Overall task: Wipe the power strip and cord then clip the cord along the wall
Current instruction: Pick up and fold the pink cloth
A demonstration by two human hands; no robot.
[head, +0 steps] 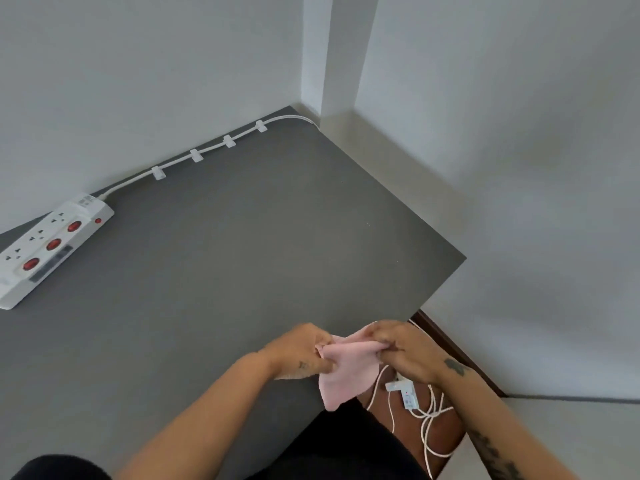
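A white power strip [48, 247] with three red switches lies at the left edge of the dark grey tabletop [225, 254], against the wall. Its white cord [211, 148] runs along the wall's base through several white clips [195, 155] toward the far corner. At the table's near right edge, my left hand [301, 351] and my right hand [398, 351] both pinch a pink cloth [346, 368], which hangs down between them.
Below my right hand, a white plug [403, 393] and loose loops of white cable [429, 420] rest on my lap. Grey walls bound the table at the back and left. A brown skirting strip [450, 348] runs along the right wall.
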